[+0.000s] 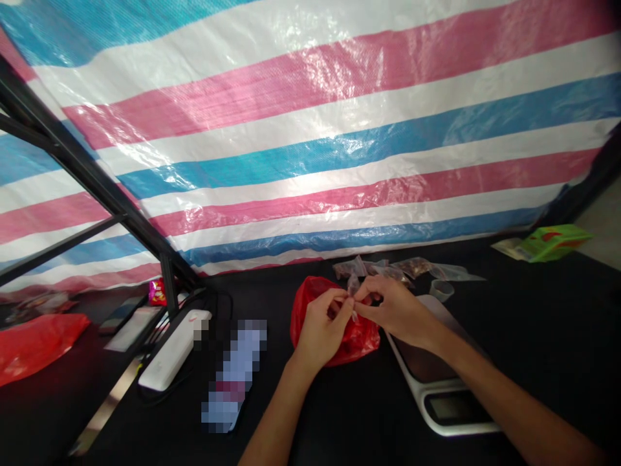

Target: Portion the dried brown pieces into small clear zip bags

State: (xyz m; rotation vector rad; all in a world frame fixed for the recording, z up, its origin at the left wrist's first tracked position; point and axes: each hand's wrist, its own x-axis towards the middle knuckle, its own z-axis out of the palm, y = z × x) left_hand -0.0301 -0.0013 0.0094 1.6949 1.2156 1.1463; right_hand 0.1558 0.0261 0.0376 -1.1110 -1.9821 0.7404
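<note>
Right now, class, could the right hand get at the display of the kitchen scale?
Probably yes. The right hand sits just beyond the kitchen scale, and nothing covers the display. It pinches a small clear plastic bag together with the left hand, so it would likely need to release that first.

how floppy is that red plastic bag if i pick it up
The red plastic bag will probably be very floppy, since it lies in soft, crumpled folds. Its thin film looks light, unless something is hidden inside. Its glossy surface may feel slightly slippery.
</note>
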